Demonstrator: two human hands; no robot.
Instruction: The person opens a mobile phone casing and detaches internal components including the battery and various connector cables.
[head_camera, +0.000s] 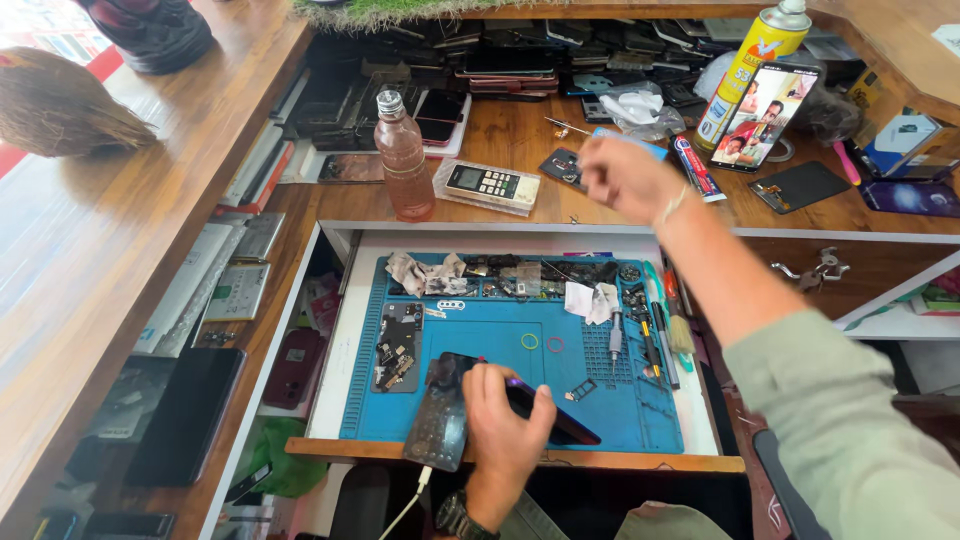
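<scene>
My left hand (505, 420) rests low on the blue repair mat (520, 400), its fingers wrapped over a dark phone (565, 425) with a purple edge. Beside it on the left lies an opened phone (438, 420) with a white cable (410, 500) plugged in. Further up the mat is another opened phone body (398, 345). My right hand (625, 180) is stretched out over the wooden shelf behind the mat, blurred, with fingers curled. It is next to a small dark phone part (560, 165) and a tube (692, 168). Whether it holds anything is unclear.
A clear plastic bottle (403, 160) and a remote in a clear case (487, 186) stand on the shelf. A spray can (755, 55) and a propped phone with a lit screen (765, 115) are at the right. Stacked phones (500, 60) fill the back; tools (655, 330) line the mat's right side.
</scene>
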